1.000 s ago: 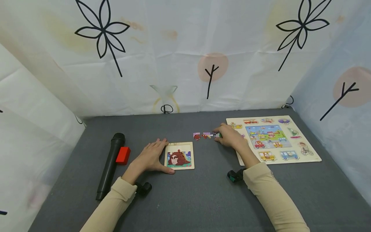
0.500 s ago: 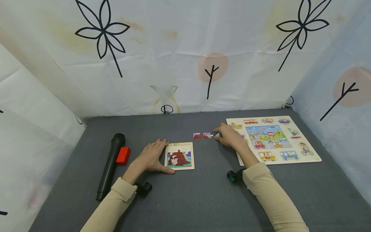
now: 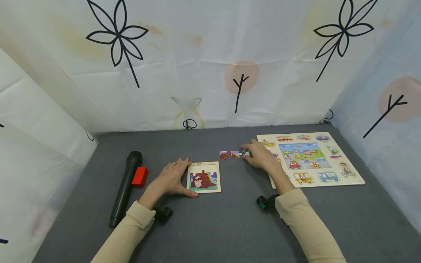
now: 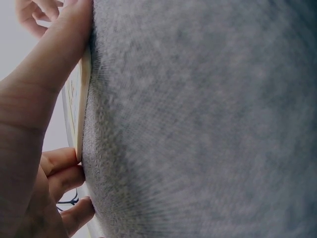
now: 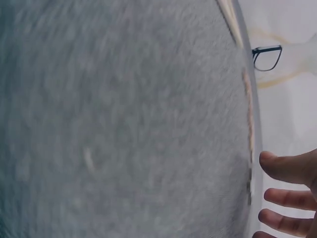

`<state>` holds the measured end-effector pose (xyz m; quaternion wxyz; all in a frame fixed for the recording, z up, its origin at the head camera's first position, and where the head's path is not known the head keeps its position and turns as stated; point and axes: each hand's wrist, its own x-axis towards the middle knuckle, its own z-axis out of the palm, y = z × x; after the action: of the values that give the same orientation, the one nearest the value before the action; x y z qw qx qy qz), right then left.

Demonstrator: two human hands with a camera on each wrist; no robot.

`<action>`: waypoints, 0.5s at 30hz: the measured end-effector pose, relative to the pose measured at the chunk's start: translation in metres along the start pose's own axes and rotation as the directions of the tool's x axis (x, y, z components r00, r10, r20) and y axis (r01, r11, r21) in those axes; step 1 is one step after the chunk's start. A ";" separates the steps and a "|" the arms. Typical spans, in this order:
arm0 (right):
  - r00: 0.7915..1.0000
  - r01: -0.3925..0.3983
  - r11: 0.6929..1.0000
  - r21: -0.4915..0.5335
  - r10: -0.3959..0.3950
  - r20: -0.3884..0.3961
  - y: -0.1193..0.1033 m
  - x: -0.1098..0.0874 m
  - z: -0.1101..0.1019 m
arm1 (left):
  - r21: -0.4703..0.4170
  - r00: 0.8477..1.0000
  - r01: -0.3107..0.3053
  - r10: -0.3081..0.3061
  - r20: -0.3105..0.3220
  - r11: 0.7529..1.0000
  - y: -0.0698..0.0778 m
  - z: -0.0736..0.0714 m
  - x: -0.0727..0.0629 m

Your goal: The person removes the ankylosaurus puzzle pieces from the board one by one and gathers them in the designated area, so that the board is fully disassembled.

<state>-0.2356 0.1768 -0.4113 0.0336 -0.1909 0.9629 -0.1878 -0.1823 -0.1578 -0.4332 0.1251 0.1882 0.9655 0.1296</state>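
Observation:
My left hand (image 3: 172, 177) lies with fingers spread along the left side of a small wooden puzzle frame (image 3: 204, 166). Its thumb touches the near left corner, and fingertips reach the far left corner; the left wrist view shows fingers (image 4: 67, 159) against the frame's edge (image 4: 83, 104). A brown dinosaur-like figure fills most of the frame's picture (image 3: 203, 180). Beyond the frame, small puzzle pieces (image 3: 235, 154) lie in a row. My right hand (image 3: 260, 155) hovers at the row's right end, over a dark piece (image 3: 245, 152). In the right wrist view its thumb (image 5: 287, 167) and fingers stand apart.
A large wooden vehicle puzzle board (image 3: 315, 180) lies at the right, partly behind my right hand. On the left are a black microphone (image 3: 126, 186) and a red block (image 3: 140, 176). White printed cloth (image 3: 204, 47) hangs behind the grey table (image 3: 210, 226).
My right hand and forearm have shifted very slightly left, and a little more of the dark piece shows. My left hand and the frame stay put.

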 end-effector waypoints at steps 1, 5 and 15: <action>1.000 0.009 1.000 0.008 -0.009 -0.012 -0.001 0.000 0.000 | 0.001 1.000 0.000 0.000 0.000 1.000 0.000 0.000 0.000; 0.999 0.037 0.999 0.034 -0.035 -0.038 -0.009 -0.002 0.000 | -0.002 1.000 0.004 -0.004 0.005 1.000 0.000 0.000 0.000; 0.998 0.064 0.995 0.074 -0.062 -0.029 -0.040 -0.008 -0.001 | -0.007 1.000 -0.006 0.006 -0.005 1.000 0.001 -0.001 -0.001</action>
<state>-0.2141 0.1457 -0.3953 0.0220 -0.2171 0.9491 -0.2271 -0.1814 -0.1576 -0.4323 0.1230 0.1902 0.9648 0.1337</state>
